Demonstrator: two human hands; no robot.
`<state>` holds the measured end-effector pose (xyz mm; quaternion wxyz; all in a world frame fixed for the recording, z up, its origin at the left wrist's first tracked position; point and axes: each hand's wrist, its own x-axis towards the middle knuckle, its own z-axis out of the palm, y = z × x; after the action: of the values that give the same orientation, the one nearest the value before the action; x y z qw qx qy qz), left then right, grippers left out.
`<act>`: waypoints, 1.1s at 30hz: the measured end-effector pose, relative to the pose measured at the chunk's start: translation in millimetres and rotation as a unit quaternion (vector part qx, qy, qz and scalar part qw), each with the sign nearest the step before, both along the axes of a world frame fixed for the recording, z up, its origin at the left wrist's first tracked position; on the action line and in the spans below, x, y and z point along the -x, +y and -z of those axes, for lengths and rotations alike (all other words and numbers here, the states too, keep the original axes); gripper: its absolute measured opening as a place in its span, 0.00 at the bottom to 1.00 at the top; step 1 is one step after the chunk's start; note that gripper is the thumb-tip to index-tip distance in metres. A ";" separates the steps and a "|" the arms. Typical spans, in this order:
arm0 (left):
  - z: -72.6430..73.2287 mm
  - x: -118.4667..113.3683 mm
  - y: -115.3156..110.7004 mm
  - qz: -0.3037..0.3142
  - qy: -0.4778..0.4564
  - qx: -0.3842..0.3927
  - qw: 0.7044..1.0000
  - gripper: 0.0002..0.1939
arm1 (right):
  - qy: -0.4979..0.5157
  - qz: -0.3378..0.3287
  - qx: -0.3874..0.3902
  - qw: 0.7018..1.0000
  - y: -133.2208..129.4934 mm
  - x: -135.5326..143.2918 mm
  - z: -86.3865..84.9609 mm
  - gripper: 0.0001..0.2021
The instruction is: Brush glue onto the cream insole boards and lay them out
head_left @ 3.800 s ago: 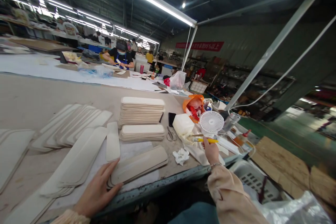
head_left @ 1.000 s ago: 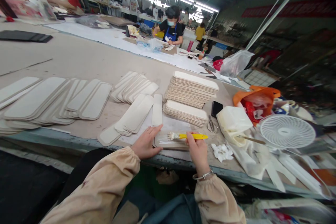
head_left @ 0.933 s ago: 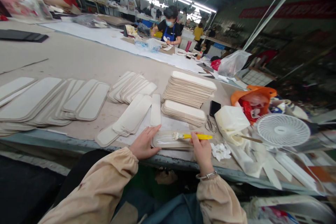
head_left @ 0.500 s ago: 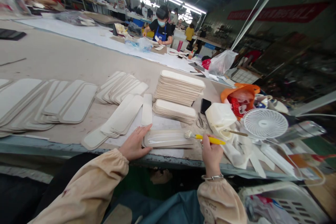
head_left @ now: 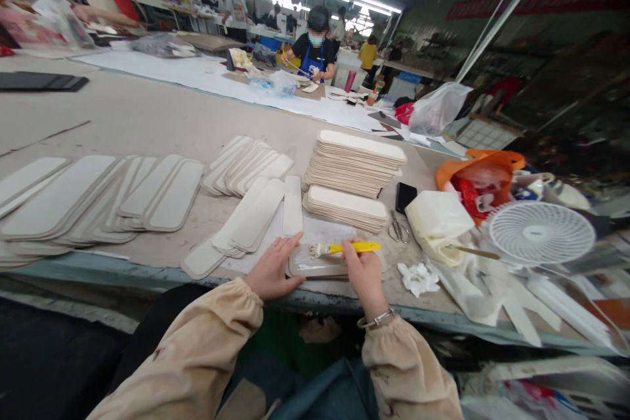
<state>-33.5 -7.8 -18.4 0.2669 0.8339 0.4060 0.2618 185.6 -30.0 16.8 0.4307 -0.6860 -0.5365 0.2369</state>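
Observation:
My right hand [head_left: 363, 273] is closed around the yellow handle of a brush [head_left: 355, 247]. The bristles, coated in something whitish, rest on the top strip of a small stack of long beige strips [head_left: 315, 266] at the table's front edge. That strip has a wet, shiny look. My left hand [head_left: 276, 268] lies with fingers stretched out against the stack's left end. Just beyond it stands a narrow white strip [head_left: 293, 205] on white paper. Fanned rounded strips [head_left: 256, 213] lie to the left of it.
Two neat piles of strips [head_left: 354, 157] stand behind my hands. To the right are a black phone [head_left: 406, 197], scissors [head_left: 398, 230], a white container [head_left: 438, 216], crumpled white scraps [head_left: 418, 279], an orange bag [head_left: 445, 174] and a white fan [head_left: 541, 233]. A co-worker [head_left: 315, 46] sits across the table.
My right hand has carried the brush leftward along the top strip, toward my left hand. The left hand keeps its place at the stack. The camera view has shifted slightly left.

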 end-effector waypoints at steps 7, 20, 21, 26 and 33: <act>-0.4 -0.4 0.8 0.002 0.027 -0.013 1.000 0.46 | -0.078 0.109 0.018 0.991 -9.4 -66.1 -5.2 0.28; 2.5 0.5 0.9 0.000 0.027 -0.036 0.999 0.43 | -0.331 0.037 -0.154 0.930 -47.4 -83.1 5.7 0.14; 2.6 0.7 0.9 0.001 0.026 -0.036 0.999 0.43 | -0.355 0.001 -0.149 0.923 -48.6 -74.1 5.0 0.13; 3.2 1.2 1.2 0.001 0.016 -0.030 0.999 0.44 | -0.373 -0.159 -0.151 0.902 -53.7 -19.9 -4.2 0.09; 3.1 0.0 0.3 0.000 0.014 -0.035 0.999 0.43 | -0.041 -0.179 -0.156 0.971 -51.7 27.3 -2.2 0.08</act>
<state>-33.6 -7.5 -21.5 0.2320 0.8461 0.4008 0.2637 158.3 -81.7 19.0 0.4606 -0.5127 -0.6978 0.1953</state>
